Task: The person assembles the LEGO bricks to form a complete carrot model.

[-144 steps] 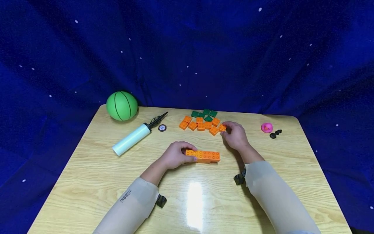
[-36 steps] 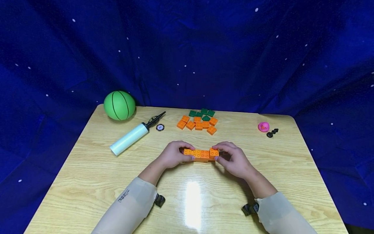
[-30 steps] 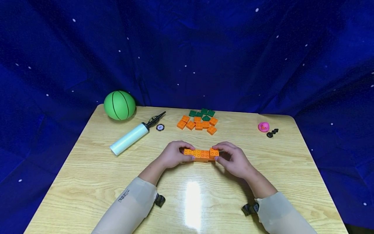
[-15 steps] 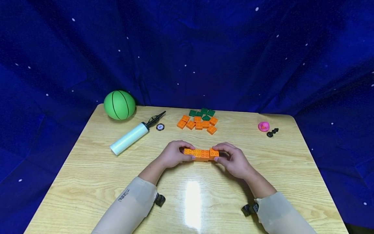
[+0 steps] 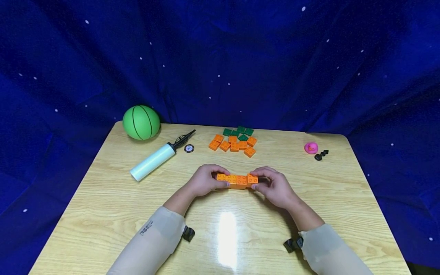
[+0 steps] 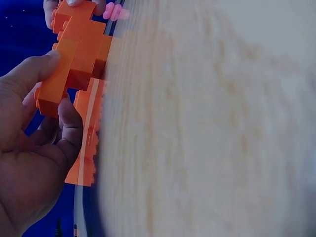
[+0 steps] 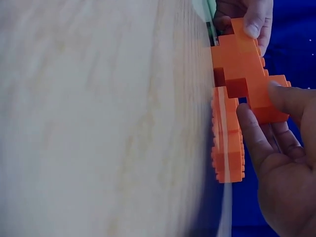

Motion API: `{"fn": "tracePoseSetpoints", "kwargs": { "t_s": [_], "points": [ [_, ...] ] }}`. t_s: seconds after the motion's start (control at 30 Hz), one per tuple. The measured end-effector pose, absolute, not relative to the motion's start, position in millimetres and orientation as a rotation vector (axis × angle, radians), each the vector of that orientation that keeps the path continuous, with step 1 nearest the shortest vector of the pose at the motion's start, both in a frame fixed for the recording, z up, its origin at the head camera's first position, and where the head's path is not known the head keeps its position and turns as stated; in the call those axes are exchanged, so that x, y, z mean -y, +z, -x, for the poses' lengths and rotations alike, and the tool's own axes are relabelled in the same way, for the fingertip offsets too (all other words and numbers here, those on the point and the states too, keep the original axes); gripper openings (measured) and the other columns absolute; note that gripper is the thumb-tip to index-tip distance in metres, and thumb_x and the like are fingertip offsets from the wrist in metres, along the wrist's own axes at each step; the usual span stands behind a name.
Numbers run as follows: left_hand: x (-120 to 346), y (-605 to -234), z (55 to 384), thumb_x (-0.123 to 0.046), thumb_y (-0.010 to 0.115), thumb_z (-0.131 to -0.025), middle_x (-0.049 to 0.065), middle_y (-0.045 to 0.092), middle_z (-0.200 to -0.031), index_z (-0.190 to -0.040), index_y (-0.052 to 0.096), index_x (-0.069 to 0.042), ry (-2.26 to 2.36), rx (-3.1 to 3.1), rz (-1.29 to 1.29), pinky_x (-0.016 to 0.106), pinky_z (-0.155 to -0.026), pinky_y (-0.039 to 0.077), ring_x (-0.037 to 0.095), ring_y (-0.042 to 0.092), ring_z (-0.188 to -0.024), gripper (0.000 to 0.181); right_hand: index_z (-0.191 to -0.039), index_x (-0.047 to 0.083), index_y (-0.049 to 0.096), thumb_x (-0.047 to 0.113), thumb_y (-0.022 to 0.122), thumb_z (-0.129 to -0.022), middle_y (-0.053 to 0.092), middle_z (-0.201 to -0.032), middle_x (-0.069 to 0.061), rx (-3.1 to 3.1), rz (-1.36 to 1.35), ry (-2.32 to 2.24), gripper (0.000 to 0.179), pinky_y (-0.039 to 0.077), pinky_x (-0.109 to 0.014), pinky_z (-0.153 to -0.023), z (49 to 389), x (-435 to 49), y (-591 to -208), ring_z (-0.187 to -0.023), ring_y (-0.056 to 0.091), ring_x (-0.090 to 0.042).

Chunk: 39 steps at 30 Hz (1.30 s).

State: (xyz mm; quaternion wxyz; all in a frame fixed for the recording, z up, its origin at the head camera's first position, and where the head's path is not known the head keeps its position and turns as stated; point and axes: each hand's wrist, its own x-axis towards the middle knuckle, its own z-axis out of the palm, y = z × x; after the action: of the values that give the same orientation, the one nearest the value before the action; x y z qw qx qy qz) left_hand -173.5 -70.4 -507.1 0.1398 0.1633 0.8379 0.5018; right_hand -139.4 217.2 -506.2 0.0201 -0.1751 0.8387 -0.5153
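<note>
At the middle of the table, my left hand [image 5: 206, 181] grips the left end of a row of joined orange toy building bricks [image 5: 238, 185]. My right hand [image 5: 275, 187] pinches a small square orange brick [image 5: 252, 179] seated on top of the row's right end, thumb in front and fingers behind. In the right wrist view the row [image 7: 242, 64] has a stepped underside, and the right thumb presses on the small brick's side. From the left wrist, the left thumb and fingers clasp the end brick [image 6: 57, 81], and fingertips of the right hand show at the far end.
Several loose orange bricks [image 5: 234, 147] lie beyond the hands, with green pieces [image 5: 241, 130] behind them. On the left are a green ball [image 5: 141, 122], a hand pump [image 5: 153, 162] and a round chip [image 5: 189, 148]. A pink duck [image 5: 311, 148] and a black object [image 5: 318, 157] sit far right.
My right hand has brought the small orange brick from the pile's right side to the row's right end. Over the last second, the brick has sunk slightly onto the row; the left hand keeps its hold.
</note>
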Motion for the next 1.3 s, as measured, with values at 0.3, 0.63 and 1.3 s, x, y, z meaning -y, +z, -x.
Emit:
{"fn": "tracePoseSetpoints", "kwargs": {
  "t_s": [0.3,0.63,1.3],
  "points": [
    [71.1,-508.0,174.1,-0.026,0.091,-0.081,-0.001,0.065,-0.089,-0.107,0.08,-0.027,1.466,-2.401,-0.459,0.034,-0.066,0.046,0.018,0.052,-0.071,0.028,-0.123,0.01,0.072,0.002,0.082,-0.088,0.068,-0.122,-0.008,-2.526,0.594,-1.607,0.037,0.059,-0.031,-0.087,143.0,-220.9,-502.4,-0.104,0.069,-0.028],
    [70.9,-506.4,173.8,-0.027,0.09,-0.082,0.0,0.064,-0.089,-0.107,0.08,-0.028,1.456,-2.391,-0.463,0.035,-0.068,0.046,0.018,0.051,-0.072,0.027,-0.121,0.0,0.073,0.003,0.073,-0.097,0.07,-0.116,-0.015,-2.614,0.643,-1.513,0.025,0.056,-0.028,-0.077,149.1,-223.0,-492.5,-0.097,0.067,-0.028],
    [72.2,-507.3,174.2,-0.027,0.09,-0.083,0.001,0.063,-0.087,-0.107,0.079,-0.028,1.451,-2.397,-0.478,0.035,-0.068,0.045,0.019,0.051,-0.073,0.026,-0.128,0.007,0.07,0.034,0.067,-0.103,0.072,-0.116,-0.005,-2.718,0.413,-1.466,0.037,0.057,-0.04,-0.086,181.0,-219.3,-502.7,-0.099,0.069,-0.022]
  ]
}}
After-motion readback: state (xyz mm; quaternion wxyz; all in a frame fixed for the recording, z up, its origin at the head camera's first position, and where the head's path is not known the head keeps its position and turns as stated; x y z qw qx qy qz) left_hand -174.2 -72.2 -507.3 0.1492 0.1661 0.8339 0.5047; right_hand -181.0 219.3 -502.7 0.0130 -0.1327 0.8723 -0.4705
